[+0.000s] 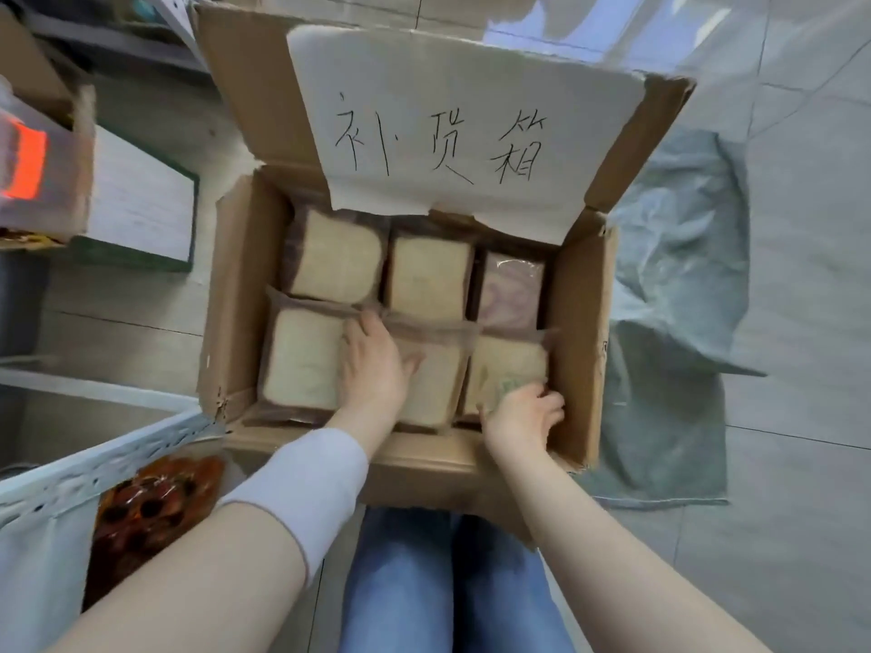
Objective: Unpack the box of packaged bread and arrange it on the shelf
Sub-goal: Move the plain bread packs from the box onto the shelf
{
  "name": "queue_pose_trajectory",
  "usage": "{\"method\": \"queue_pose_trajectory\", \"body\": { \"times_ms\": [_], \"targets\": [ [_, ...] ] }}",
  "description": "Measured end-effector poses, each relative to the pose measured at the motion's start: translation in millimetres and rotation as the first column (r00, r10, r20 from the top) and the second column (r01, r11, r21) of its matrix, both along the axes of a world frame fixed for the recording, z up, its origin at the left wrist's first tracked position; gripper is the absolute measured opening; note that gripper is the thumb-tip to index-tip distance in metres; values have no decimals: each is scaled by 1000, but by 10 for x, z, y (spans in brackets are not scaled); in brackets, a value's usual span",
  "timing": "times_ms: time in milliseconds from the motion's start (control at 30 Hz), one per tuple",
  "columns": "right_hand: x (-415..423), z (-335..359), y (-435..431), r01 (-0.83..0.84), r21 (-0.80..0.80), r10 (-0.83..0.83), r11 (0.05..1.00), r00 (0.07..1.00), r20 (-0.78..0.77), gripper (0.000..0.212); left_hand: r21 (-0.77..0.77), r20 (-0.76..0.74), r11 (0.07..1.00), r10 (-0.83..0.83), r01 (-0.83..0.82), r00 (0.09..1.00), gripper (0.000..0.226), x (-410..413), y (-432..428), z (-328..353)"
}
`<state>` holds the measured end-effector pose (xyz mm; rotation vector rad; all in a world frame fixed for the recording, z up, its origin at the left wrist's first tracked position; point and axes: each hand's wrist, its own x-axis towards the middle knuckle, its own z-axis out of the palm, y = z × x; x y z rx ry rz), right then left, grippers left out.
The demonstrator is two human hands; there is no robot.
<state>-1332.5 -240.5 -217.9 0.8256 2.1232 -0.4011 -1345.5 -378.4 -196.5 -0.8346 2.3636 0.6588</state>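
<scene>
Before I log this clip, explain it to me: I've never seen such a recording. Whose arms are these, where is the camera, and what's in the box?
No machine here: a person works with bare hands, and the single picture comes from a wide-angle camera worn on their head, looking down, so the arms enter from the bottom. On the tiled floor stands an open brown cardboard box, with a white paper sheet bearing handwritten black characters on its far flap. Inside lie six plastic-wrapped packs of sliced bread, two rows of three. The left hand rests flat on the near middle pack. The right hand curls its fingers round the near edge of the near right pack. A white metal shelf stands at the left; a grey-green cloth lies at the right.
</scene>
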Motion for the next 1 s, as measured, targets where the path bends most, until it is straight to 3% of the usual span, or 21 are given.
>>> {"method": "queue_pose_trajectory", "body": {
  "times_ms": [67, 133, 267, 467, 633, 867, 1000],
  "targets": [
    [34, -144, -37, 10, 93, -3, 996, 997, -75, 56, 15, -16, 999, 30, -29, 999, 76, 0, 26, -91],
    [74, -166, -36, -46, 135, 62, 990, 991, -118, 64, 52, -22, 997, 52, -51, 998, 78, -13, 19, -128],
    [88, -50, 11, -7, 122, 24, 992, 990, -140, 70, 100, 7, 993, 56, -57, 998, 76, -73, -52, -148],
    [57, 192, 94, -103, 83, 114, 991, 985, -131, 55, 300, -32, 941, 174, -157, 984, 50, -11, -71, 1],
    [93, 571, 213, -90, 36, 96, 995, 972, -214, 50, 409, -160, 886, 306, -219, 939, 45, 222, -105, 410],
    [315, 1487, 698, -57, -291, -71, 955, 909, -410, 56, 474, -391, 841, 467, -261, 793, 37, 984, -262, 1700],
    [722, 2270, 842, -159, -518, -84, 841, 906, -415, 33, 485, -517, 811, 567, -326, 642, 33, 1736, -313, 2716]
  ]
}}
